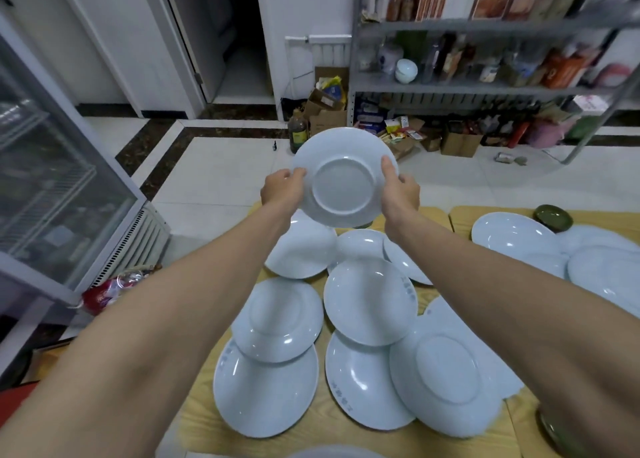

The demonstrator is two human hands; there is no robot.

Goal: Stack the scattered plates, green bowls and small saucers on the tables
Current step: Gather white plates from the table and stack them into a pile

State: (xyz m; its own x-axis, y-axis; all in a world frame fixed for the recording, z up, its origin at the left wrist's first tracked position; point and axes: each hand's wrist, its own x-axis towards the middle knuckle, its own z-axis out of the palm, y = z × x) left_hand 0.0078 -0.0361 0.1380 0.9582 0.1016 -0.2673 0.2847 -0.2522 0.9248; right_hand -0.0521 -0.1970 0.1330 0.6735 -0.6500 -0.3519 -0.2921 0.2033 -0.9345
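Both hands hold one pale blue plate (343, 177) up in the air above the far end of the wooden table (311, 419), its underside and foot ring turned toward me. My left hand (283, 188) grips its left rim. My right hand (400, 192) grips its right rim, thumb on the underside. Several more pale blue plates lie overlapping on the table below, some face up (369, 301), some upside down (277, 319). On the second table (460, 215) to the right lie more plates (512, 235) and a green bowl (553, 217).
A glass-door fridge (52, 187) stands at the left, with a red bag (104, 293) at its foot. Behind the tables is tiled floor (225, 166), then a metal shelf (485, 86) full of goods, cardboard boxes (327, 111) and an oil bottle (298, 130). Another green bowl edge (554, 430) shows at bottom right.
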